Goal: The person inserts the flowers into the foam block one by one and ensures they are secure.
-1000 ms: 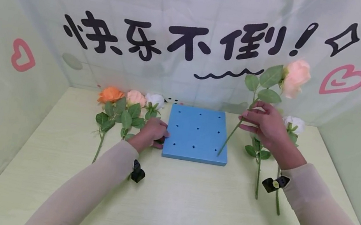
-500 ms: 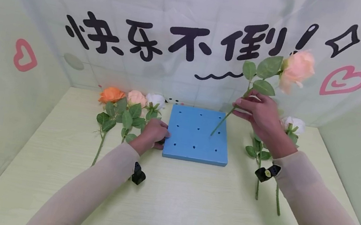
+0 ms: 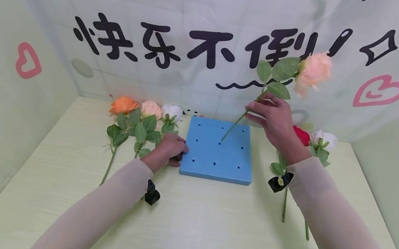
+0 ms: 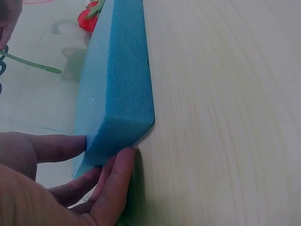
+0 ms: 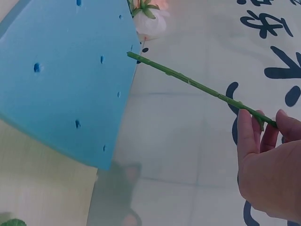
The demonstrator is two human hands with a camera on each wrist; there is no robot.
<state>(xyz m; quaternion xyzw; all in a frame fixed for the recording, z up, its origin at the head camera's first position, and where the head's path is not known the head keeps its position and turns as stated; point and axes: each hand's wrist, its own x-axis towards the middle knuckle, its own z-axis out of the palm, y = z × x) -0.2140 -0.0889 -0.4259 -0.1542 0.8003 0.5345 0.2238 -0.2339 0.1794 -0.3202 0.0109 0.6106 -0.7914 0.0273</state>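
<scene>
My right hand [image 3: 271, 118] pinches the green stem of a pale pink artificial rose [image 3: 313, 75]. The rose slants, bloom up and to the right, and its bare stem tip overlaps the middle of a blue foam block [image 3: 204, 153] in the head view. In the right wrist view the stem [image 5: 188, 81] runs from thumb and fingers towards the block's holed face. At the block's left edge, my left hand [image 3: 170, 148] grips the side. The left wrist view shows one finger at its upper edge and others against its side [image 4: 127, 89].
Left of the block lie an orange rose [image 3: 124, 105], a pink rose [image 3: 150, 108] and a white rose [image 3: 172, 112]. To its right are a red rose [image 3: 301, 136], partly behind my right wrist, and another white rose [image 3: 324, 140]. A printed cloth backdrop [image 3: 151, 82] stands behind the table.
My right hand has carried the pink rose leftward and slightly up, bringing its stem tip from the block's right edge to over its middle. The left hand stays at the block's left edge.
</scene>
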